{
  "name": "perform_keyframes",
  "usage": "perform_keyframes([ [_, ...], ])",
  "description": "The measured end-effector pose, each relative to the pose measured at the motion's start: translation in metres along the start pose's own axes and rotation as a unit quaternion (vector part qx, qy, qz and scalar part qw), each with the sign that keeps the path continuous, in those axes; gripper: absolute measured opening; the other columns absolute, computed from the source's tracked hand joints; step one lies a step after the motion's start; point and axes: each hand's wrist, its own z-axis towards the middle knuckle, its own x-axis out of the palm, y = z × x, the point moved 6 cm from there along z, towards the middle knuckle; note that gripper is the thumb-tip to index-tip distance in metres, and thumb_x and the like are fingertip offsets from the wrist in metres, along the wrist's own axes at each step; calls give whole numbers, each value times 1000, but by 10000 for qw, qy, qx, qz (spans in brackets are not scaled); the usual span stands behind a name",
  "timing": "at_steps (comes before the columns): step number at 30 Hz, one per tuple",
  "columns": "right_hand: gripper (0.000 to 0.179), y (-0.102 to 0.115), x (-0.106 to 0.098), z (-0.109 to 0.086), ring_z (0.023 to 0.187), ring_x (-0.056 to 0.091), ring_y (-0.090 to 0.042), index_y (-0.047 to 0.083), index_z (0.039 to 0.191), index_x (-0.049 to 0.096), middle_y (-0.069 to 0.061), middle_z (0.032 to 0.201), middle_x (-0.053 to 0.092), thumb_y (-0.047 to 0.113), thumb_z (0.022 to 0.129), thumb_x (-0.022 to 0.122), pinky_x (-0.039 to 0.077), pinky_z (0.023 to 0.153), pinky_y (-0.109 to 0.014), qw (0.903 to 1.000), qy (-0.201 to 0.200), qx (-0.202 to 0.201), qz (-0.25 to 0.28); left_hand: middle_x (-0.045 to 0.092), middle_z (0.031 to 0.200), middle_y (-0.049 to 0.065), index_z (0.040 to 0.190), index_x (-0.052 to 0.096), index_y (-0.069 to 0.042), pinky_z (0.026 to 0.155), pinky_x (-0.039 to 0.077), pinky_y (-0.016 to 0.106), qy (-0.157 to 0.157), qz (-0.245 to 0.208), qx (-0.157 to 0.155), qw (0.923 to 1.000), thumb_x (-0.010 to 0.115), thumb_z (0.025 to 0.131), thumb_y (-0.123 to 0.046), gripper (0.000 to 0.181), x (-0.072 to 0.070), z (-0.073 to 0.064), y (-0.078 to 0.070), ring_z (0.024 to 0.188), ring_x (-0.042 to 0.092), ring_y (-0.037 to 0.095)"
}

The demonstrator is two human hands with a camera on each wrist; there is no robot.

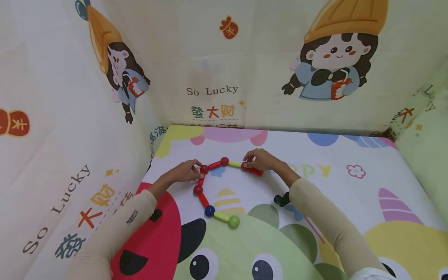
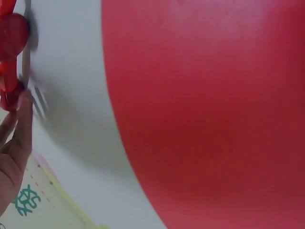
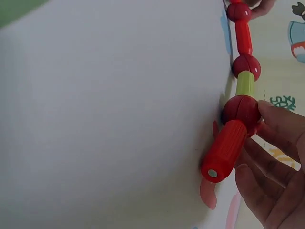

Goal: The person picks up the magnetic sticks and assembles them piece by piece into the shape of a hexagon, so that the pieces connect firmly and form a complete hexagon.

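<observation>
A curved chain of balls and rods lies on the printed mat. My left hand (image 1: 187,171) pinches a red ball (image 1: 204,168) at the chain's upper left bend. At the other end, my right hand (image 1: 264,158) holds a red ball (image 3: 242,113) between thumb and fingers. A red rod (image 3: 226,151) sticks out from that ball, its round end tip showing, and a yellow-green rod (image 1: 235,164) joins it to another red ball (image 1: 224,161). Down the left side, red rods and a red ball (image 1: 198,189) lead to a blue ball (image 1: 209,210) and a green ball (image 1: 234,221).
Near my right forearm lies a small dark green piece (image 1: 281,200), partly hidden by the sleeve. The mat (image 1: 350,202) carries large cartoon prints. Printed cloth walls (image 1: 266,85) rise at the back and both sides.
</observation>
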Motion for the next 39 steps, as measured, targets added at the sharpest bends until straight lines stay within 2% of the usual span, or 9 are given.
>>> perform_keyframes([
  [3,31,-2,1,-3,95,60,-20,11,121,71,-6,109,70,26,94,71,51,78,-30,9999,50,130,12,67,101,9,139,50,-6,73,55,28,9,-115,-36,9999,74,90,-24,57,4,2,0,83,64,19],
  [6,34,-2,3,-5,94,60,-20,11,123,70,-6,108,69,27,94,72,52,75,-29,9997,147,201,35,65,98,8,138,51,-6,72,56,27,-74,-69,-95,9999,74,90,-24,56,5,4,-3,81,64,18],
  [10,34,0,6,-10,97,61,-20,10,122,71,-6,108,70,28,93,72,52,79,-30,9996,213,202,33,66,97,9,136,52,-6,71,55,27,-98,14,-153,9998,74,91,-23,53,6,9,-9,79,64,20],
  [14,30,-1,6,-19,97,62,-20,9,117,72,-6,106,71,27,93,72,52,83,-33,9998,113,118,71,67,96,9,136,52,-6,70,55,26,-46,116,-60,9999,74,92,-24,52,7,19,-19,78,65,19],
  [18,26,-6,6,-32,91,62,-19,9,111,73,-4,98,71,26,92,73,52,78,-31,9997,-35,72,251,67,96,9,136,52,-6,70,55,26,63,148,138,9998,72,92,-22,50,9,30,-31,77,64,19],
  [21,26,-12,6,-42,87,60,-17,8,110,72,-3,95,71,26,92,73,51,74,-28,9990,-96,100,416,67,98,10,136,53,-7,71,55,26,161,191,251,9994,72,93,-20,50,9,37,-42,78,64,19],
  [26,30,-29,4,-69,91,60,-19,7,116,71,-5,103,71,24,92,73,53,76,-28,9961,-112,265,840,68,103,11,138,52,-7,75,56,28,388,373,569,9969,71,93,-19,50,15,57,-67,84,64,20],
  [32,28,-43,6,-101,90,62,-18,7,115,72,-5,106,72,22,92,73,53,77,-28,9930,-108,16,1175,68,108,10,137,53,-8,79,57,29,717,469,857,9926,69,94,-15,46,27,81,-97,87,65,20],
  [39,28,-49,8,-129,95,64,-20,6,121,67,-7,112,70,14,94,70,55,81,-25,9885,-31,-147,1508,67,112,11,135,55,-9,79,57,29,898,581,1197,9870,68,95,-15,42,39,96,-132,91,64,20],
])
